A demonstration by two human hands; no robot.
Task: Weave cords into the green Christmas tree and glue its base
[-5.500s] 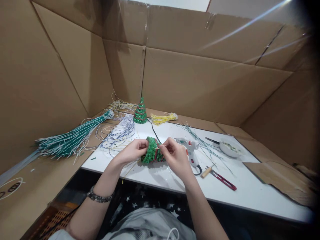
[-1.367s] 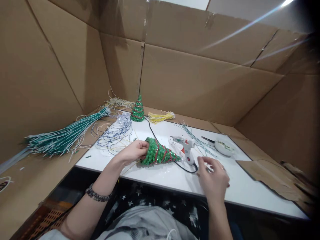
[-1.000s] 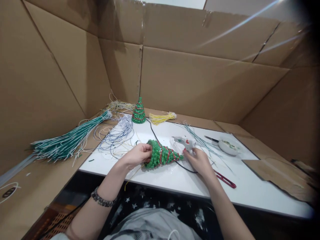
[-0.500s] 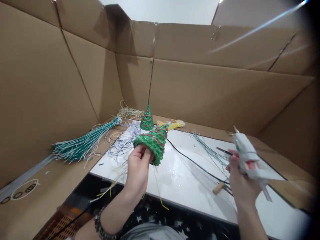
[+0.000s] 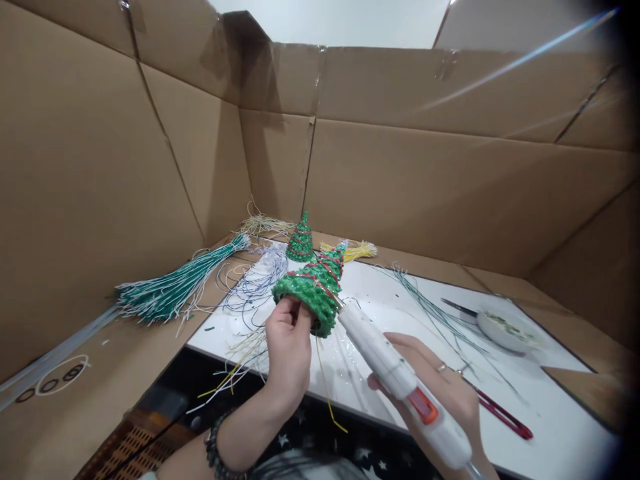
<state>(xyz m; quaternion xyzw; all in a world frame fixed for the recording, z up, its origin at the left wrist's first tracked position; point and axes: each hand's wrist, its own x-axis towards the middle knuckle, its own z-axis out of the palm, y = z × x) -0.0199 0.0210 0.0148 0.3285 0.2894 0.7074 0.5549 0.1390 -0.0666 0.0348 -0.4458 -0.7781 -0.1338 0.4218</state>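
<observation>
My left hand (image 5: 290, 343) grips a small green Christmas tree ornament (image 5: 313, 293) by its open base, with fingers inside the rim. Red garland winds around the tree, which tilts with its tip up and to the right. Thin yellow and white wires hang below it. In my right hand (image 5: 440, 387) is a white hot glue gun (image 5: 395, 363) with a red switch. Its metal nozzle touches or nearly touches the tree's lower right side. A second, similar tree (image 5: 301, 241) stands upright behind.
Green wires (image 5: 175, 287) lie bundled at the left, and yellow wires (image 5: 355, 250) at the back. Loose blue-white wires (image 5: 255, 280) tangle nearby. On the right are a white bowl (image 5: 505, 333) with small bits inside and a red-handled tool (image 5: 505, 413). Cardboard walls (image 5: 430, 180) enclose the white board.
My right hand has brought the glue gun leftward from the right side, so its nozzle now meets the tree. The bowl and red-handled tool are uncovered. My left hand keeps its hold.
</observation>
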